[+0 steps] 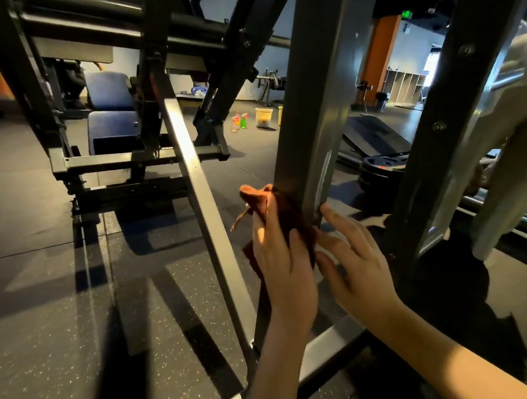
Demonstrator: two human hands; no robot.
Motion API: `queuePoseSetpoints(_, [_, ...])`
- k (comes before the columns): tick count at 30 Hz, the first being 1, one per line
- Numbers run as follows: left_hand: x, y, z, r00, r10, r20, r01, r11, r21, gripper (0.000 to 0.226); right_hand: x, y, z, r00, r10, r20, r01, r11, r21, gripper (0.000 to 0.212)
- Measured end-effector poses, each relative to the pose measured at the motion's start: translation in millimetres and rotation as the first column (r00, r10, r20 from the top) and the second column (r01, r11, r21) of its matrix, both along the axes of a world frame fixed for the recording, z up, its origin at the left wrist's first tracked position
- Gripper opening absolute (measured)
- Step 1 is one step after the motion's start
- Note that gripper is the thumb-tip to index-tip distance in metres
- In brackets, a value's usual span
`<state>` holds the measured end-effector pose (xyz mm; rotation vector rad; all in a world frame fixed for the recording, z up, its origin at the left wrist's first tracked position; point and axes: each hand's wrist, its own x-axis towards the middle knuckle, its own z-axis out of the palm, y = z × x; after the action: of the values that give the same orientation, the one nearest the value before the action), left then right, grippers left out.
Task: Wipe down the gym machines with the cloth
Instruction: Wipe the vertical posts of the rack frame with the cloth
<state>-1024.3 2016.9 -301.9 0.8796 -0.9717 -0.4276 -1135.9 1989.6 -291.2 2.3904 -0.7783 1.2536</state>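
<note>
Cloth (255, 197): rust-orange, bunched. It is pressed to the left face of the grey upright post (317, 104), low down near its foot.

Left hand (282, 261): fingers curled round the cloth, gripping it against the steel.

Right hand (359, 267): holds nothing. Its fingers are straight and spread, with the fingertips touching the post's right corner edge.

Step in hand (judged): wiping the lower stretch of the post.
- Spread the bunch into a flatter fold so that more fabric meets the face.
- Stroke along the length of the post rather than across it.
- Wrap the cloth round each square corner, where a pale streak shows on the near edge.
- The free hand serves well as a brace on the far side.

Edges:
- Post: four hard corners.
- Base crossbar (331, 344): just below both wrists, so it likely ends any downward stroke.
- Bolted second upright (460, 122): stands to the right, near the right hand.

Open room:
- Slanted rail (194, 161): near the cloth hand on the left. The gap closes toward the floor (54, 283) and widens upward.
- Above the hands the post face looks unobstructed, so upward looks the easier direction.
- Weight plates (381, 168): on the floor behind the post.
- Spray bottles (239, 121) and bucket (264, 117): well apart, on the floor beyond.
</note>
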Motion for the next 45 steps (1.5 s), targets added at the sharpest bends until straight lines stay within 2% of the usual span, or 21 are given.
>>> queuePoseSetpoints(3, [5,-5,9,0.995,0.025,0.099,-0.022,0.999,-0.03,0.044,-4,-1,1,1.0,0.0,-0.026,0.001,1.0,0.031,0.035])
queuePoseSetpoints(5, [6,-3,-9,0.999,-0.034,0.035,0.033,0.999,0.017,0.043,-7,1,1,0.999,-0.013,-0.05,0.015,0.999,0.041,0.039])
queuePoseSetpoints(7, [3,5,-21,0.993,-0.076,-0.094,0.084,0.993,0.078,0.039,-6,5,2,0.998,-0.027,-0.064,0.029,0.999,0.041,0.04])
queuePoseSetpoints(9, [3,15,-22,0.975,-0.08,-0.207,0.108,0.986,0.127,0.03,-4,11,8,0.999,-0.025,-0.044,0.027,0.998,0.049,0.036])
queuePoseSetpoints(11, [7,26,-13,0.966,-0.071,-0.249,0.116,0.978,0.172,0.022,-2,17,18,1.0,-0.017,-0.016,0.018,0.998,0.066,0.034])
queuePoseSetpoints(14, [15,38,25,0.988,-0.012,-0.151,0.042,0.98,0.194,0.02,-3,24,46,0.999,0.038,0.038,-0.04,0.998,0.058,0.039])
queuePoseSetpoints(18, [21,38,114,0.996,0.043,0.084,-0.042,0.999,-0.011,0.041,0,23,103,0.985,0.064,0.158,-0.074,0.995,0.062,0.046])
queuePoseSetpoints(20, [20,24,154,0.992,0.031,0.124,-0.023,0.997,-0.067,0.046,4,19,135,0.978,0.083,0.189,-0.098,0.993,0.072,0.051])
queuePoseSetpoints(23, [13,4,188,0.99,0.003,0.139,0.021,0.984,-0.177,0.043,9,11,177,0.973,0.121,0.196,-0.129,0.991,0.027,0.053])
queuePoseSetpoints(27, [8,-10,175,0.993,-0.003,0.114,0.027,0.978,-0.208,0.045,9,-3,203,0.987,0.084,0.134,-0.077,0.995,-0.056,0.049])
queuePoseSetpoints(32, [9,-8,164,0.989,-0.007,0.146,0.029,0.988,-0.149,0.042,0,-13,204,0.989,0.134,0.07,-0.126,0.987,-0.102,0.049])
queuePoseSetpoints(38, [19,-18,242,0.964,0.064,0.258,-0.016,0.983,-0.184,0.058,3,-21,221,0.993,0.099,0.072,-0.085,0.982,-0.169,0.045])
queuePoseSetpoints(40, [20,-24,259,0.959,0.092,0.27,-0.028,0.972,-0.233,0.055,4,-25,222,0.995,0.084,0.06,-0.07,0.976,-0.208,0.043])
queuePoseSetpoints(43, [21,-26,228,0.967,0.067,0.246,-0.005,0.969,-0.245,0.049,6,-30,212,0.994,0.081,0.068,-0.066,0.978,-0.2,0.046])
queuePoseSetpoints(45, [21,-21,195,0.979,0.003,0.203,0.036,0.981,-0.189,0.062,7,-33,202,0.99,0.108,0.085,-0.094,0.983,-0.16,0.051])
